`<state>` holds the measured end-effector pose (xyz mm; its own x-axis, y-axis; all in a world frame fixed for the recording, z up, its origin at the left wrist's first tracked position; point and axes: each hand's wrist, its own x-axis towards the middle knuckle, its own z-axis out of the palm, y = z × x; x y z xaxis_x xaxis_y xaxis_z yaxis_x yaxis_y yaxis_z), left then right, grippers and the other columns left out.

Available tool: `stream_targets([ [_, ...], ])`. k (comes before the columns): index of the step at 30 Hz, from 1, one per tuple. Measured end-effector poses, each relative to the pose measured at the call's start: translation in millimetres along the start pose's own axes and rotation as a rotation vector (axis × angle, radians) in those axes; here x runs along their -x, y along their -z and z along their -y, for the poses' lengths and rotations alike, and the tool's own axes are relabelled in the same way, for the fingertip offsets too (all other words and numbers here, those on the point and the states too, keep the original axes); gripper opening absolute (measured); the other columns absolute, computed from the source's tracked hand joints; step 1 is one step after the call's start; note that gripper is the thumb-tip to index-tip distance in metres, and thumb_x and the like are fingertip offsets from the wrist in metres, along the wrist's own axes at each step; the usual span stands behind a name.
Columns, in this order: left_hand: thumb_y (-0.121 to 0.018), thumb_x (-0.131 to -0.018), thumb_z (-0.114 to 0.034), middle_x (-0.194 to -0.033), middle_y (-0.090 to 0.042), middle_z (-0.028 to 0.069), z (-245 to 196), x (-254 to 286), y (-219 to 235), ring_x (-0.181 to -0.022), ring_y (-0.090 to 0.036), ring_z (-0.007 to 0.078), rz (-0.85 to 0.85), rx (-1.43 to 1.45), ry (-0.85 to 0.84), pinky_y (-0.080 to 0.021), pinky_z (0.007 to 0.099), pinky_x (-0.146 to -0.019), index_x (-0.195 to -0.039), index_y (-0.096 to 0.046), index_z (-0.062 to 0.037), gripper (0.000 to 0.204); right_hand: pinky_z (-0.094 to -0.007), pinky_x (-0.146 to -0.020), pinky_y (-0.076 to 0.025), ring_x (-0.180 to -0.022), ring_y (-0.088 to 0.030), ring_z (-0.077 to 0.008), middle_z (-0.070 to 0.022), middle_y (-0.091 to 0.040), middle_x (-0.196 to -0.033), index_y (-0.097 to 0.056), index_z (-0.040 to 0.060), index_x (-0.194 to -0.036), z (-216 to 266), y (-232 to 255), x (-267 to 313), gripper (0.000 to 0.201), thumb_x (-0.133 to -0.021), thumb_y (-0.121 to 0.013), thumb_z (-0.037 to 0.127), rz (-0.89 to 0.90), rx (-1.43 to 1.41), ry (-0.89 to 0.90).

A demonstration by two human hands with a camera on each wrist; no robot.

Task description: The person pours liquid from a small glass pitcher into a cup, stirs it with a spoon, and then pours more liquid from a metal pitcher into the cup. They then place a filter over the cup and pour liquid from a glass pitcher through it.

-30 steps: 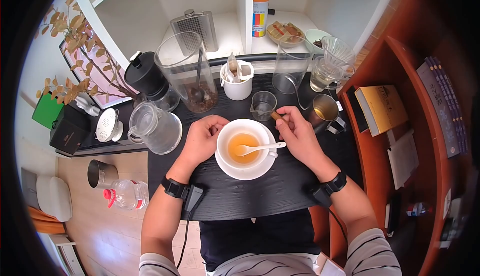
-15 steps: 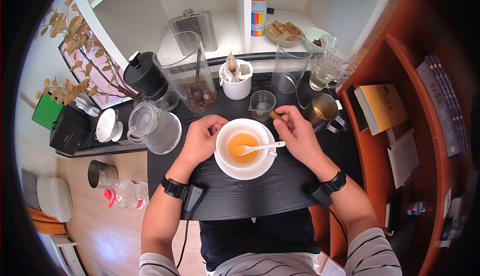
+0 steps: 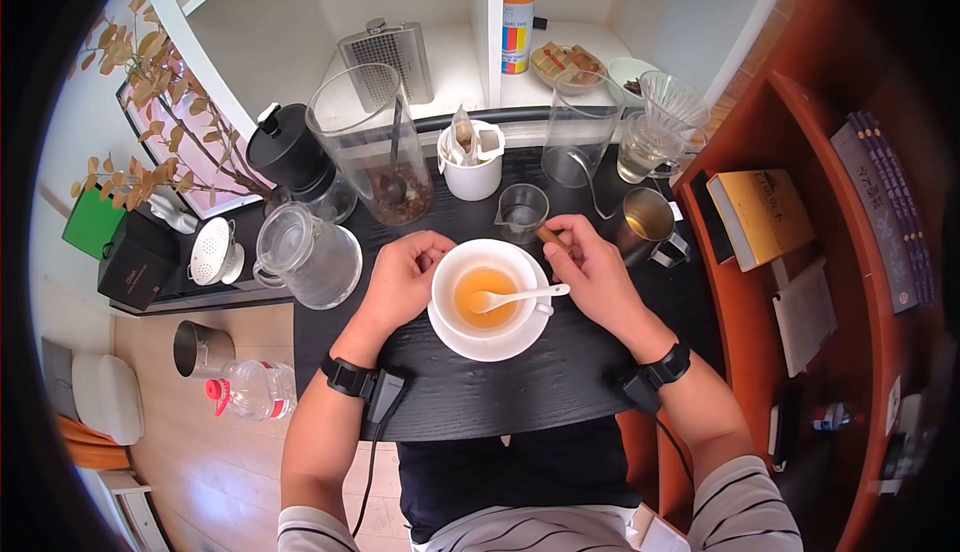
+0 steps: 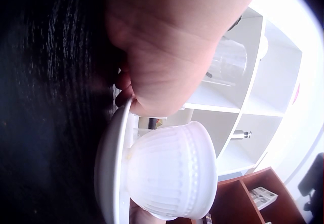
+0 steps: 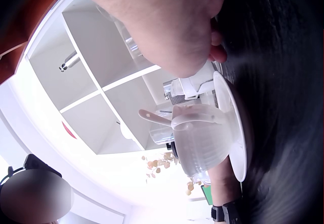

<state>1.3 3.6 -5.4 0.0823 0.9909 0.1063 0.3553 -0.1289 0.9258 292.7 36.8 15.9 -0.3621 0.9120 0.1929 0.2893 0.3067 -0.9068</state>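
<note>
A white cup (image 3: 450,297) of amber liquid stands on a white saucer (image 3: 490,349) in the head view. A white spoon (image 3: 520,297) leans in it, its handle over the cup's rim. My left hand (image 3: 400,280) rests on the table at the saucer's upper left, fingers loosely curled; in the left wrist view it meets the saucer (image 4: 109,158) rim. My right hand (image 3: 600,277) rests at the upper right, thumb close to the saucer. Its fingers overlap the brown handle (image 3: 547,235) of a small glass beaker (image 3: 522,214), and nothing shows held.
Behind stand a white mug (image 3: 473,177) with a drip bag, a tall glass jar (image 3: 370,142) and a glass cylinder (image 3: 582,137). To the left is a glass pitcher (image 3: 312,257); to the right, a metal cup (image 3: 645,217). A wooden bookcase (image 3: 730,337) borders the right side.
</note>
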Motion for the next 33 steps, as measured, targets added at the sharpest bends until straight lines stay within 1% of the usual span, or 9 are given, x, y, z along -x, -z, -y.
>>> stream_targets([
  [1, -0.073, -0.095, -0.004, -0.081, -0.068, -0.0005, 1, 0, -1, -0.068, -0.051, 0.0040, -0.022, 0.023, -0.012, -0.045, 0.0229, -0.063, -0.105, -0.078, -0.0025, 0.011, -0.0330, -0.069, -0.054, -0.073, -0.065, -0.0171, -0.0096, -0.067, -0.090, -0.058, 0.0012, -0.128, 0, 0, 0, 0.028, -0.105, -0.067, 0.014, 0.003, 0.009, 0.005],
  [9, -0.072, -0.094, -0.004, -0.080, -0.068, -0.0001, -2, 0, -1, -0.067, -0.051, 0.0048, -0.022, 0.017, -0.022, -0.045, 0.0237, -0.063, -0.104, -0.078, -0.0025, 0.012, -0.0344, -0.070, -0.055, -0.075, -0.067, -0.0206, -0.0116, -0.068, -0.091, -0.060, -0.0006, -0.126, 7, 2, 1, 0.028, -0.103, -0.069, 0.014, -0.019, 0.095, 0.053],
  [14, -0.071, -0.093, -0.004, -0.081, -0.070, 0.0016, -7, -1, -1, -0.066, -0.053, 0.0063, -0.045, -0.037, -0.072, -0.047, 0.0249, -0.062, -0.104, -0.078, -0.0028, 0.013, -0.0376, -0.070, -0.056, -0.077, -0.068, -0.0247, -0.0148, -0.066, -0.102, -0.062, -0.0011, -0.124, 23, 4, 5, 0.029, -0.099, -0.072, 0.011, -0.192, 0.410, 0.224],
  [20, -0.070, -0.092, -0.005, -0.082, -0.071, 0.0067, -16, 2, 2, -0.065, -0.059, 0.0127, -0.047, -0.079, -0.071, -0.050, 0.0290, -0.063, -0.102, -0.078, -0.0018, 0.013, -0.0358, -0.076, -0.055, -0.083, -0.066, -0.0245, -0.0155, -0.066, -0.109, -0.068, -0.0018, -0.117, 50, 26, 20, 0.021, -0.098, -0.071, 0.005, -0.449, 0.477, 0.409],
  [24, -0.072, -0.091, -0.010, -0.082, -0.072, 0.0086, -16, 3, 4, -0.065, -0.063, 0.0179, -0.061, -0.124, -0.104, -0.051, 0.0318, -0.064, -0.099, -0.077, -0.0030, 0.012, -0.0271, -0.071, -0.047, -0.090, -0.061, -0.0165, -0.0099, -0.065, -0.114, -0.069, 0.0004, -0.116, 41, 55, 49, 0.015, -0.104, -0.064, 0.006, -0.679, 0.453, 0.318],
  [27, -0.073, -0.091, -0.013, -0.081, -0.072, 0.0086, -19, 4, 4, -0.066, -0.065, 0.0194, -0.074, -0.124, -0.095, -0.051, 0.0331, -0.064, -0.098, -0.078, -0.0042, 0.012, -0.0257, -0.074, -0.047, -0.089, -0.058, -0.0128, -0.0080, -0.065, -0.113, -0.067, 0.0007, -0.121, 24, 69, 58, 0.019, -0.106, -0.063, 0.011, -0.781, 0.527, 0.246],
  [28, -0.074, -0.091, -0.014, -0.080, -0.072, 0.0087, -19, 4, 4, -0.067, -0.067, 0.0201, -0.071, -0.135, -0.080, -0.051, 0.0338, -0.064, -0.098, -0.078, -0.0046, 0.012, -0.0257, -0.074, -0.047, -0.089, -0.058, -0.0128, -0.0080, -0.065, -0.113, -0.067, 0.0007, -0.121, 17, 70, 60, 0.019, -0.106, -0.063, 0.011, -0.769, 0.538, 0.255],
  [30, -0.073, -0.091, -0.014, -0.080, -0.072, 0.0088, -17, 3, 4, -0.067, -0.067, 0.0210, -0.069, -0.127, -0.074, -0.052, 0.0345, -0.064, -0.097, -0.077, -0.0045, 0.012, -0.0270, -0.079, -0.048, -0.092, -0.059, -0.0127, -0.0057, -0.066, -0.111, -0.065, -0.0001, -0.123, 4, 71, 62, 0.022, -0.108, -0.062, 0.016, -0.727, 0.396, 0.082],
  [33, -0.072, -0.091, -0.014, -0.079, -0.072, 0.0089, -15, 3, 4, -0.067, -0.068, 0.0224, -0.061, -0.121, -0.072, -0.052, 0.0356, -0.064, -0.097, -0.077, -0.0043, 0.012, -0.0290, -0.086, -0.050, -0.094, -0.061, -0.0122, -0.0053, -0.067, -0.106, -0.063, 0.0001, -0.124, -14, 70, 54, 0.025, -0.110, -0.060, 0.021, -0.725, 0.245, 0.078],
])
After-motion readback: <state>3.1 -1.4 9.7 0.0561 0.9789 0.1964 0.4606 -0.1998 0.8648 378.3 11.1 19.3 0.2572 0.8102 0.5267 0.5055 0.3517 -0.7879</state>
